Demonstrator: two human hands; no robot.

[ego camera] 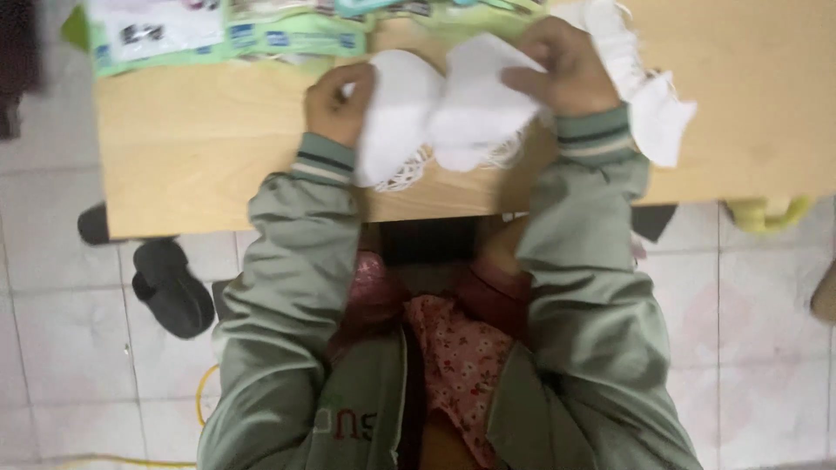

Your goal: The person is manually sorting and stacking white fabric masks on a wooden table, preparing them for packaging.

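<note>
I hold a pair of small white socks point(444, 113) with lace-edged cuffs over the near edge of a light wooden table point(192, 148). My left hand point(338, 103) grips the left sock at its side. The right sock's upper part is pinched in my right hand point(562, 65). Both socks lie side by side, cuffs toward me. My sleeves are grey-green with striped cuffs.
More white socks point(649, 100) lie on the table to the right of my right hand. Green-and-white packaged items point(226, 30) sit along the table's far left. Below, a dark slipper point(170, 287) rests on the tiled floor, and a yellow object point(766, 213) shows under the table's right edge.
</note>
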